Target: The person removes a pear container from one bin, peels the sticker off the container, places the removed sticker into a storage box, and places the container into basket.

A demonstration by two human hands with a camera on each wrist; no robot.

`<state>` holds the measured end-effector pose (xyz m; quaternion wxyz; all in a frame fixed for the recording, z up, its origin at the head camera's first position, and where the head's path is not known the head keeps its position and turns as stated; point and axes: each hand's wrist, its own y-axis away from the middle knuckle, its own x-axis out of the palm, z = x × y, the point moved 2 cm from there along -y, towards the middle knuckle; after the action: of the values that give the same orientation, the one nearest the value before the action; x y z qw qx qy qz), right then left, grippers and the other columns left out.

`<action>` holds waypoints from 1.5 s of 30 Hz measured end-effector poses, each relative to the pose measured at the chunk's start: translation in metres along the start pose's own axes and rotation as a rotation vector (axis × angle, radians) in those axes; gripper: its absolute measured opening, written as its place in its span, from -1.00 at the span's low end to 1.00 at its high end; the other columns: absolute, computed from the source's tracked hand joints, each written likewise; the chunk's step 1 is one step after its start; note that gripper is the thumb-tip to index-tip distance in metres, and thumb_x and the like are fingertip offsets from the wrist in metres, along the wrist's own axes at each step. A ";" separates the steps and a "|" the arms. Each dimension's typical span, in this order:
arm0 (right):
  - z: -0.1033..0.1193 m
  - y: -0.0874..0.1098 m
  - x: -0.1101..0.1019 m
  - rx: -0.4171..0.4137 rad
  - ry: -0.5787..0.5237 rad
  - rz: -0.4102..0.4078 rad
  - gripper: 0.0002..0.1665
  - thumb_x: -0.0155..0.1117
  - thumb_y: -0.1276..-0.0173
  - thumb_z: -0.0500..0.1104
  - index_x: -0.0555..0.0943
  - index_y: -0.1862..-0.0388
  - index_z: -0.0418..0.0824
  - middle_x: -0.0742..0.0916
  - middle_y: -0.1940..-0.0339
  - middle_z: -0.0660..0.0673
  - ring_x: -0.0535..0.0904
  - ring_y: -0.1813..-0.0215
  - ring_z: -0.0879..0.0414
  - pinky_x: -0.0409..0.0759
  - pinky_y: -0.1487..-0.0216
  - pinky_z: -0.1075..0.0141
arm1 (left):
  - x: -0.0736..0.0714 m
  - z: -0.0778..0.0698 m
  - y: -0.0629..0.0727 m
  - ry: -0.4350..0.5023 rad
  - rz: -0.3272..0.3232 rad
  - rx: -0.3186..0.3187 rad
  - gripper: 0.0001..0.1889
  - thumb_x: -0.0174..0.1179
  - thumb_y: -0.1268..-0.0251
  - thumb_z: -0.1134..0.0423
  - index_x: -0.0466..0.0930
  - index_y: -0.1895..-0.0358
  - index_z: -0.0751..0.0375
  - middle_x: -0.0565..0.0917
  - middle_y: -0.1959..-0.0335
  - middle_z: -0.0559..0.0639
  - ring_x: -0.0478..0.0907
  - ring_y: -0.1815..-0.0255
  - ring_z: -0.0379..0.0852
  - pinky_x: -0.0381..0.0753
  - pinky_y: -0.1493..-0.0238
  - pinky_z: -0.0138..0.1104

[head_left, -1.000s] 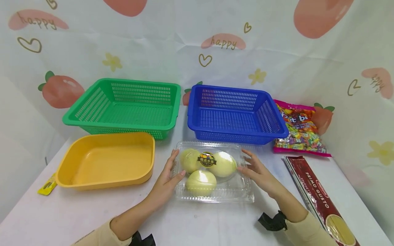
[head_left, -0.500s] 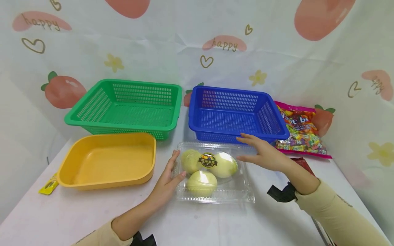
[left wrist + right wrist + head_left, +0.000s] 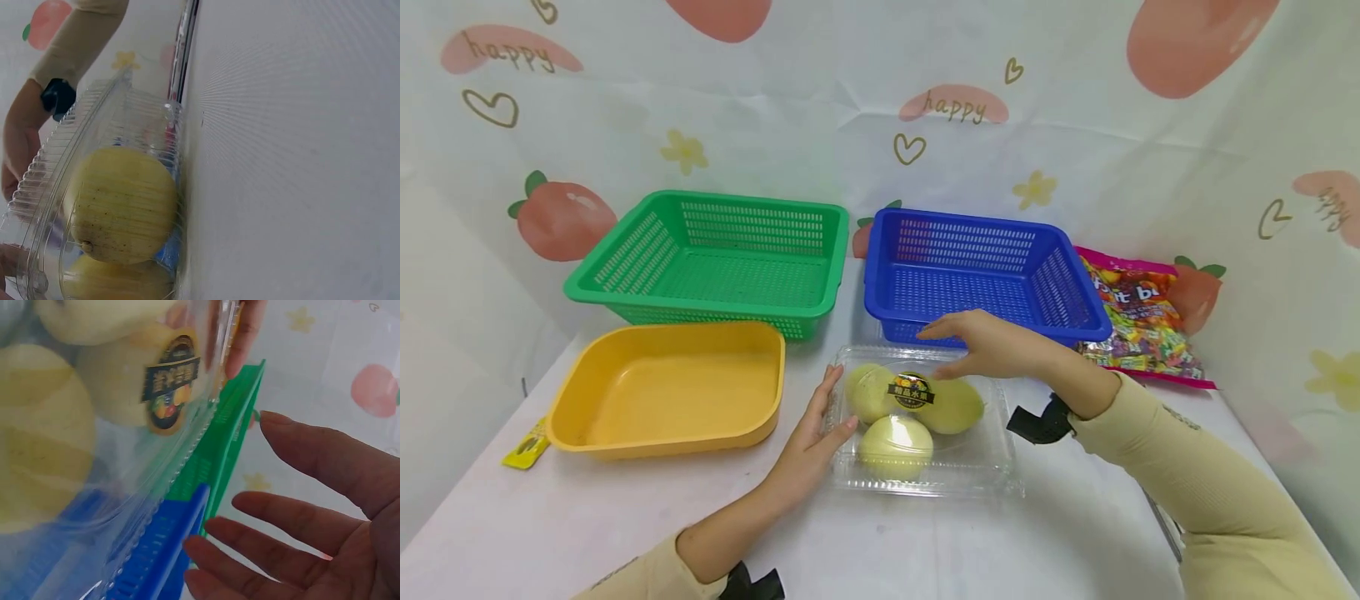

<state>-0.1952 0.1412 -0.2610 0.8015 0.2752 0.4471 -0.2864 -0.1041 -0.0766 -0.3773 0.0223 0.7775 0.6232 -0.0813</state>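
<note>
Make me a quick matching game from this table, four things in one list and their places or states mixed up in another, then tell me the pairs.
Things
1. Green basket
2. Candy bag
3. Clear box
4. Right hand

Places and states
A. Fingers apart, gripping nothing
B. Just behind the yellow tub
C. Three pale yellow fruits inside
D. To the right of the blue basket

Pairs: 1-B, 2-D, 3-C, 4-A

Clear clamshell box (image 3: 973, 475) of three pale-yellow fruits (image 3: 895, 447), left hand (image 3: 808, 448) against its left side, right hand (image 3: 988, 343) over its far side, yellow tub (image 3: 677, 387) left, green basket (image 3: 741, 275) far left, blue basket (image 3: 962, 287) to its right, candy bag (image 3: 1150, 325) far right.
</note>
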 end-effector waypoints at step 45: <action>-0.001 -0.047 0.026 -0.071 -0.230 0.115 -0.95 0.28 -0.18 -0.38 0.64 0.46 -0.35 0.70 0.50 -0.12 0.55 0.44 0.24 0.62 0.30 0.42 | 0.000 0.001 -0.001 0.009 0.013 -0.013 -0.31 -0.05 -0.41 0.26 -0.19 -0.49 0.05 -0.32 -0.53 0.10 -0.32 -0.53 0.13 -0.28 -0.48 0.07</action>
<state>-0.2178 0.1039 -0.2931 0.8718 0.2369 0.3456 -0.2537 -0.1054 -0.0765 -0.3778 0.0249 0.7818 0.6187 -0.0735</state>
